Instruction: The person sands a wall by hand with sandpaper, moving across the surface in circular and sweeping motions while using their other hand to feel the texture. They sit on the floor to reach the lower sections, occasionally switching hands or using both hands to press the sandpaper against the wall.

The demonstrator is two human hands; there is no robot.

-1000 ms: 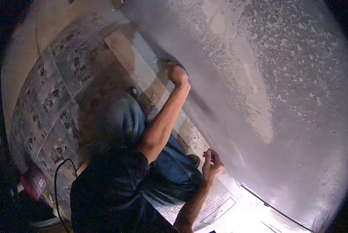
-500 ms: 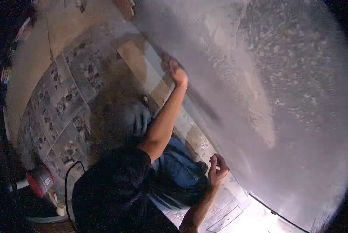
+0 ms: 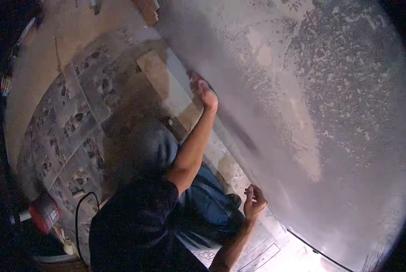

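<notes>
A grey wall (image 3: 275, 149) with pale, rough patches leans across the right of the view. My left hand (image 3: 205, 94) is up against its lower edge, fingers bent and pressed together. What they hold, if anything, is blurred. A dark shadow streak runs on the wall beside this hand. Further down the same edge, my right hand (image 3: 256, 201) is beside the wall, its fingers curled in toward the thumb. I see nothing in it. Between my legs and the wall runs a pale strip (image 3: 234, 168) of ledge or floor edge.
Patterned floor covering (image 3: 78, 124) spreads at the left. A red and grey round container (image 3: 45, 214) stands at lower left, near a black cable (image 3: 77, 217). Bright light falls on the floor at the bottom right, where a dark line (image 3: 309, 246) follows the wall's foot.
My left hand has slid slightly down along the wall's edge. The right hand has lowered a little, still curled. The view has shifted slightly.
</notes>
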